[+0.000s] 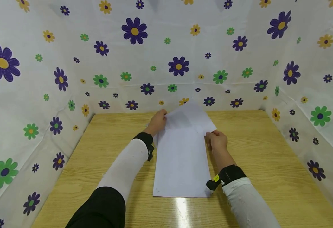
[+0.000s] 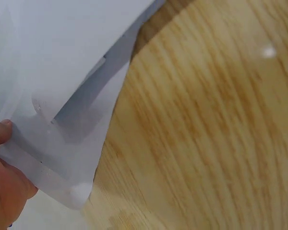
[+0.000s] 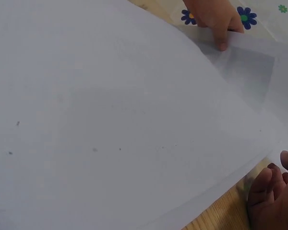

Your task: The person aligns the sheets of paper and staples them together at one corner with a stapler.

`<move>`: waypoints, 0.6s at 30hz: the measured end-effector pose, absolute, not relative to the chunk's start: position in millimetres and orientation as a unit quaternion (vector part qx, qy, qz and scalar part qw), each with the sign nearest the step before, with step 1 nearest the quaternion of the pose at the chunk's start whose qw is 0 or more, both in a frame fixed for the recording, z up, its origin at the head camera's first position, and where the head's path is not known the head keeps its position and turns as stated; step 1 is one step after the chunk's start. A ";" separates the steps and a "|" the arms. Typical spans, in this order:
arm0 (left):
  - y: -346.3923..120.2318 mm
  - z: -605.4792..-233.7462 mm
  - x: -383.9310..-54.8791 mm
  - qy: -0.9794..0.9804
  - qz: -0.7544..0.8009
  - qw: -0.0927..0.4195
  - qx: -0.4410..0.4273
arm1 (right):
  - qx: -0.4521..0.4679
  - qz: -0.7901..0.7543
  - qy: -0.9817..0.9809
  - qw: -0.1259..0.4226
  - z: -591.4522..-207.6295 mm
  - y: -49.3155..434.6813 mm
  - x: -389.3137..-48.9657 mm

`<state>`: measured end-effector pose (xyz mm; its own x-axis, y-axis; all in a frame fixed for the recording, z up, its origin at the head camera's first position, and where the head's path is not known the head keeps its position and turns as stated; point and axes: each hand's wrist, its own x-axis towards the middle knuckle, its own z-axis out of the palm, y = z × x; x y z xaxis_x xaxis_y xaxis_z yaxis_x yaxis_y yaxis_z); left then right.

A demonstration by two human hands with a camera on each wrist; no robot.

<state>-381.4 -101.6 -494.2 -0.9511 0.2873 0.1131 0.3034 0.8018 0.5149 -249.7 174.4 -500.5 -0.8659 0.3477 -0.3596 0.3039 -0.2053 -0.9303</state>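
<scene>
White paper sheets (image 1: 180, 164) lie lengthwise on the table, with an upper part (image 1: 195, 117) turned at an angle across the far end. My left hand (image 1: 157, 122) pinches the far left edge; in the left wrist view its thumb (image 2: 5, 130) presses on top of the paper (image 2: 62, 163), with fingers beneath. A loose layer with a pointed corner rises over that part. My right hand (image 1: 217, 141) holds the right edge just below the angled corner. Curled fingers (image 3: 261, 187) and the thumb meet at the paper's edge in the right wrist view.
The wood-grain table (image 1: 254, 148) extends to both sides of the paper. A white flower-printed cloth (image 1: 155, 57) hangs behind it and along both sides. Black straps with small devices circle both wrists, and light glares on the table's near part.
</scene>
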 end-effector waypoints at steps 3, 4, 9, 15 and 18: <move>-103.7 -492.5 -384.3 -0.939 -0.298 0.027 -0.168 | -0.254 0.740 -0.622 0.024 -501.5 173.0 -252.7; -104.0 -491.7 -384.3 -0.936 -0.309 0.028 -0.168 | -0.252 0.742 -0.621 0.027 -501.9 172.6 -253.6; -100.5 -482.9 -378.2 -0.910 -0.375 0.033 -0.173 | -0.242 0.752 -0.612 0.035 -501.1 170.5 -256.2; -90.3 -481.1 -371.9 -0.889 -0.424 0.012 -0.172 | -0.236 0.766 -0.597 0.029 -498.2 170.3 -255.5; -85.9 -484.7 -372.1 -0.881 -0.438 0.015 -0.176 | -0.232 0.759 -0.608 0.037 -497.1 170.3 -255.1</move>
